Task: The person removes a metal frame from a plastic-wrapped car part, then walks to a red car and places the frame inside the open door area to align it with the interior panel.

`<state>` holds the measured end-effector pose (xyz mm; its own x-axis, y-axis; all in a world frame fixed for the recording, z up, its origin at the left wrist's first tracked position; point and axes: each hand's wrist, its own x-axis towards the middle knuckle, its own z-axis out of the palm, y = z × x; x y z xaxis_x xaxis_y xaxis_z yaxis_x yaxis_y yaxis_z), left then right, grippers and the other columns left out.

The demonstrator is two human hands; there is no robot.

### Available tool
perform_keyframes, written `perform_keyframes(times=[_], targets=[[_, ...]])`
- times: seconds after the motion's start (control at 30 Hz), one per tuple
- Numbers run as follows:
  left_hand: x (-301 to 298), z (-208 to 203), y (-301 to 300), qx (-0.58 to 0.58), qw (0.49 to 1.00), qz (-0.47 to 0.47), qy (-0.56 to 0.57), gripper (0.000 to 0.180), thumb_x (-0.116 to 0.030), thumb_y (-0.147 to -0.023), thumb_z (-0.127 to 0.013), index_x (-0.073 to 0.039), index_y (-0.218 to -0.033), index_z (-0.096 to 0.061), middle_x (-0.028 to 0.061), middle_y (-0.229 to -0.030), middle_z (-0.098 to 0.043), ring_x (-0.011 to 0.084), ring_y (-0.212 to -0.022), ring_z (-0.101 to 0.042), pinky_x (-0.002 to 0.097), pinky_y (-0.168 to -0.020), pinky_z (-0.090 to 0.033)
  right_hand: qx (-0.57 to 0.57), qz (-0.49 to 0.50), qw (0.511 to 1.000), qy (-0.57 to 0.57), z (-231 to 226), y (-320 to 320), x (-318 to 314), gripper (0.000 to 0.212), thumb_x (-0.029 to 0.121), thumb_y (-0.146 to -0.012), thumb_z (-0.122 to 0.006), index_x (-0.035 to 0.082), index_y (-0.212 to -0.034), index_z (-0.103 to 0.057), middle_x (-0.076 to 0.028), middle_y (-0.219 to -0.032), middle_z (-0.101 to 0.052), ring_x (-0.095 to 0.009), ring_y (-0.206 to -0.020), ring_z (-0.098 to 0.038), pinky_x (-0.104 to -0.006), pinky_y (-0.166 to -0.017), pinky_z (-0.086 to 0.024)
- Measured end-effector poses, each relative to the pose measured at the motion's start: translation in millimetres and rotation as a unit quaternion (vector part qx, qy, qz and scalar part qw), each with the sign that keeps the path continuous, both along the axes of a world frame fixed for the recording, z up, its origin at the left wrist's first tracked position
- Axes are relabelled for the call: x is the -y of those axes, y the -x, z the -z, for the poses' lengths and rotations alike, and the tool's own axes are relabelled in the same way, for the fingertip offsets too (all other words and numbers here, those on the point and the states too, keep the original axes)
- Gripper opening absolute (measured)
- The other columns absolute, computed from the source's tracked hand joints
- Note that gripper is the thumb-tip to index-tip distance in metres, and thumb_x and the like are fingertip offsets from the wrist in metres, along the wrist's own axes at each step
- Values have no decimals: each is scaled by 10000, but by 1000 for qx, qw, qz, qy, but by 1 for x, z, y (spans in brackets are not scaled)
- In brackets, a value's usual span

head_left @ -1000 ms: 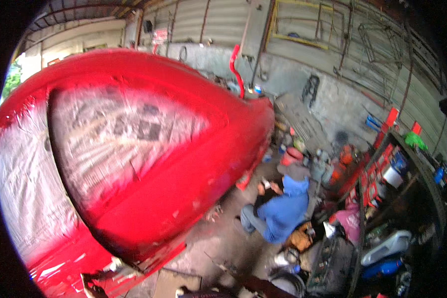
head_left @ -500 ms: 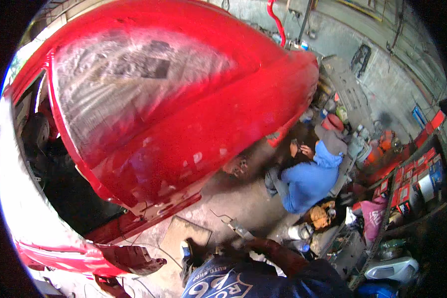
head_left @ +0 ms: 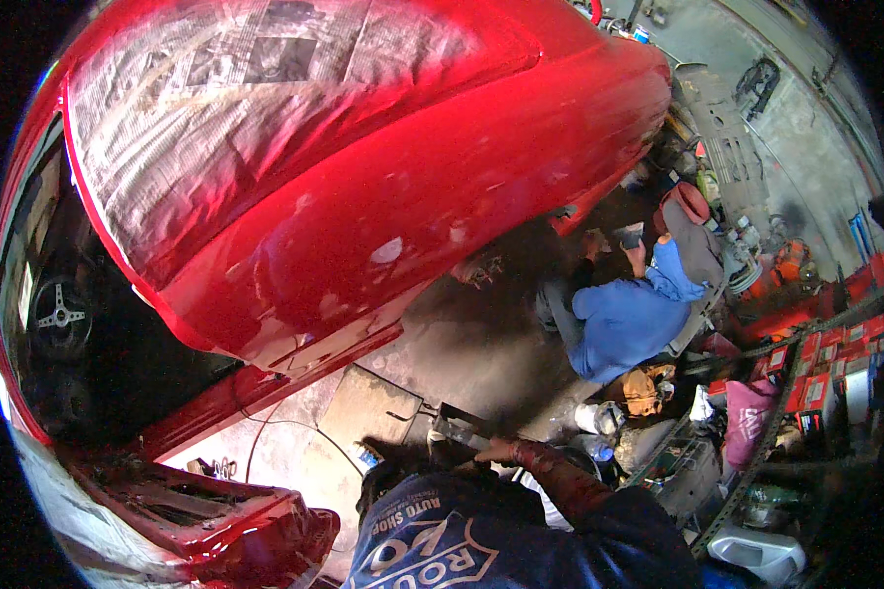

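Observation:
My right forearm comes in from the lower right, and my right hand [head_left: 501, 452] is closed around the end of a long grey tool with a thin hooked rod [head_left: 452, 428]. I cannot make out its exact kind. It points left, over a square tan board [head_left: 363, 412] on the floor. Beyond it stands a red car body [head_left: 393, 236] with dull, patchy paint. Creased newspaper-like sheets [head_left: 236, 118] cover its windshield area. My left hand is not in view; my dark shirt fills the bottom middle.
A co-worker in blue [head_left: 629, 319] crouches by the car's front, a flat grey piece [head_left: 630, 236] at their hand. A red door-like panel [head_left: 236, 535] juts out lower left. Shelves of red boxes [head_left: 830, 363] and clutter line the right; a cord [head_left: 309, 424] crosses the floor.
The view has shifted, so the car sits higher and more of its dark interior shows. My right hand and the tool appear slightly higher. The flat piece by the co-worker's hand now shows clearly.

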<state>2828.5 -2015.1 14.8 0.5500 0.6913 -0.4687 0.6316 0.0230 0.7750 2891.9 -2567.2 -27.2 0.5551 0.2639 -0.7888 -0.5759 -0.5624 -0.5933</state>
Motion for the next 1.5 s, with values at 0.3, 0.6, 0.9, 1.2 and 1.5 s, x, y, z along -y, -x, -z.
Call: perform_keyframes(times=[0.3,0.6,0.9,1.2,1.5], targets=[[9,24,-9,33,974,214,68,194,-148,-860,-574,-19,-1004,-594,105,-863,-634,187,-754,-603,345,-613,-490,27,-13,999,-31,-53,-27,0,504,546,-736,-727,47,-779,-669,-53,-635,-584,-176,-528,-529,-352,-507,-411],[25,-19,-51,20,940,61,336,665,-540,-939,-533,-74,-1374,-343,179,-1161,-596,271,-933,-627,397,-751,-490,13,-11,998,61,24,-17,28,463,511,-788,-715,66,-704,-619,-34,-609,-556,-181,-540,-513,-364,-522,-410],[33,-11,-54,105,939,-159,288,991,-785,-854,-381,-134,-1536,-75,217,-1487,-325,420,-1143,-561,528,-857,-479,-10,-46,995,88,16,-51,-8,583,455,-734,-781,-52,-998,-666,-132,-854,-669,-230,-715,-641,-383,-663,-529],[12,2,-13,87,883,-160,433,1174,-905,-759,-299,-67,-1545,-53,134,-1558,-206,419,-1158,-526,495,-785,-494,26,-138,974,179,14,-104,-102,666,559,-725,-733,-49,-982,-644,-165,-843,-665,-276,-702,-642,-404,-688,-524],[4,18,9,-27,889,-268,371,1072,-866,-810,-256,29,-1383,-395,170,-1147,-591,296,-895,-629,428,-740,-503,11,-262,963,59,-8,-216,-202,590,503,-755,-744,-56,-923,-656,-144,-754,-672,-262,-676,-657,-395,-662,-509]])
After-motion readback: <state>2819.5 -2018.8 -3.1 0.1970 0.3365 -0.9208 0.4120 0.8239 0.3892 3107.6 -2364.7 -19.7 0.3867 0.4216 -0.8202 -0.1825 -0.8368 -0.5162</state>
